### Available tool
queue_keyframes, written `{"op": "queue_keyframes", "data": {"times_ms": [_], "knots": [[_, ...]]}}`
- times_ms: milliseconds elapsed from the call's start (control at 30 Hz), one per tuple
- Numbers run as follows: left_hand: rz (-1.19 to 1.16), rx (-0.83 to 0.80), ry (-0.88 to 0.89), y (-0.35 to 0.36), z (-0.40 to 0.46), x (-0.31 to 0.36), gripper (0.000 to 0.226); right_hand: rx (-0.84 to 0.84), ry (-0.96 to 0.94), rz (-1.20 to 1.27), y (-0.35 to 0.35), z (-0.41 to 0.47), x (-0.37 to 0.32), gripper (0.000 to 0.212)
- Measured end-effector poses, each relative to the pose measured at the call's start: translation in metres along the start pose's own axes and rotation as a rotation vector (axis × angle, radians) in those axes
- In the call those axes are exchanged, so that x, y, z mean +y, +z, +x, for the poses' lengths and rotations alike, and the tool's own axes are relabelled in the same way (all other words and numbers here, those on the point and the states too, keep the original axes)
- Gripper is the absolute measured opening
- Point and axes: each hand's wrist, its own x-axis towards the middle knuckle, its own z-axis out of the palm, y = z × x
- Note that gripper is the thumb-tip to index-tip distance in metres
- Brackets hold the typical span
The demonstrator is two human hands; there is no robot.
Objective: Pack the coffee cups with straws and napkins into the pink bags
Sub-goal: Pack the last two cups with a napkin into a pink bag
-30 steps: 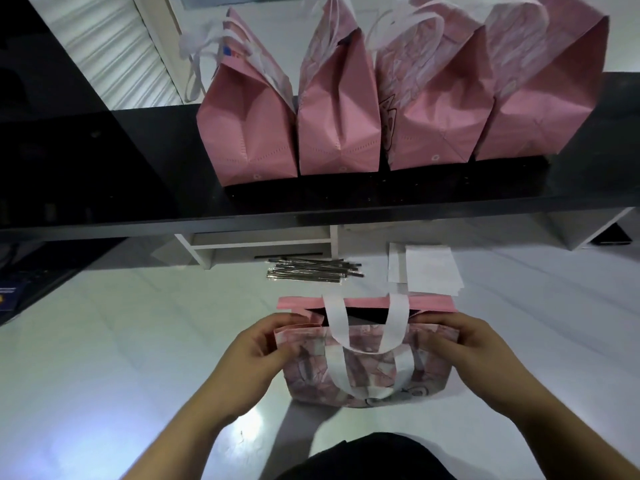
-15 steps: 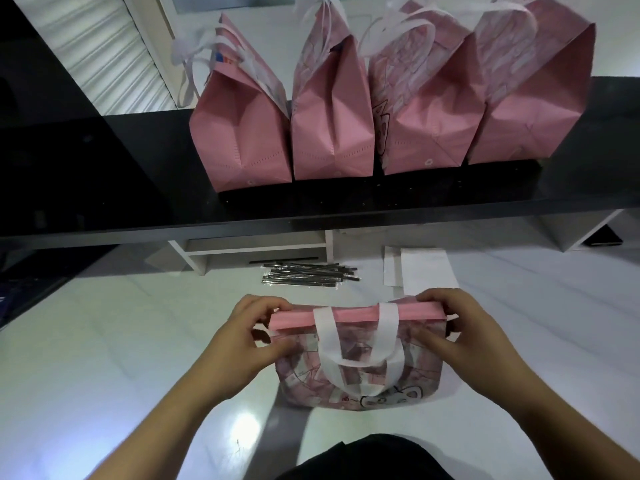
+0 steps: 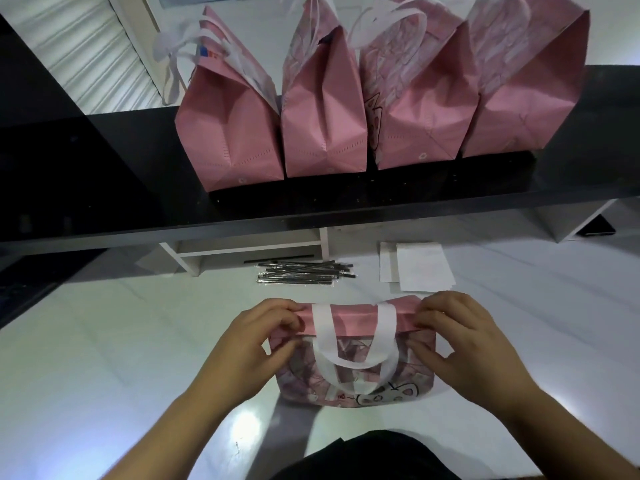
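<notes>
Four pink bags (image 3: 381,95) stand upright in a row on the black shelf (image 3: 104,188) at 12 o'clock, touching side by side, white handles up. Below it, the white surface (image 3: 104,341) carries the rest: a fifth pink bag (image 3: 353,368) lies at 6 o'clock, its plain pink top band folded toward the person and its white handles (image 3: 353,358) draped over the printed face. Both hands pinch that band, the left hand (image 3: 249,344) at its 9 o'clock corner, the right hand (image 3: 467,344) at its 3 o'clock corner, fingers curled round the fold. No coffee cup shows; whether one is inside cannot be told.

To do this step well, the fold looks best kept level, both corners pressed evenly so the handles stay centred and free.

White napkins (image 3: 419,268) lie just beyond the bag at 1 o'clock, near the right hand; wrapped straws (image 3: 301,275) sit at 11 o'clock under the shelf lip. Open surface spreads at 9 and 3 o'clock; the shelf's front edge overhangs, so a lift should probably come toward the person first.
</notes>
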Motion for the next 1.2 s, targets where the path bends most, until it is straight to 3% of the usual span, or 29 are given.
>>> {"op": "queue_keyframes", "data": {"times_ms": [100, 167, 400, 600, 767, 1000, 1067, 1200], "knots": [[0.063, 0.027, 0.053, -0.001, 0.002, 0.000, 0.020, -0.005, 0.006, 0.018, -0.001, 0.000, -0.001, 0.014], [0.107, 0.014, 0.081, 0.000, 0.004, 0.002, 0.025, -0.022, 0.019, 0.035, -0.002, 0.003, -0.003, 0.008], [0.262, -0.119, 0.147, -0.004, 0.016, 0.013, 0.045, -0.147, 0.021, -0.034, -0.009, 0.018, -0.009, 0.023], [0.300, -0.219, 0.081, 0.000, 0.036, 0.037, 0.013, -0.287, -0.016, -0.092, -0.007, 0.039, -0.030, 0.020], [0.481, -0.302, 0.098, 0.015, 0.058, 0.060, 0.016, -0.304, -0.032, -0.090, -0.003, 0.059, -0.045, 0.044], [0.483, -0.216, 0.074, 0.034, 0.060, 0.061, 0.020, -0.360, 0.011, -0.079, -0.005, 0.056, -0.043, 0.013], [0.448, -0.175, 0.102, 0.032, 0.058, 0.060, 0.024, -0.336, 0.012, -0.051, -0.010, 0.054, -0.036, 0.011], [0.468, -0.121, 0.133, 0.022, 0.056, 0.058, 0.005, -0.351, 0.002, -0.001, -0.022, 0.046, -0.019, 0.016]]}}
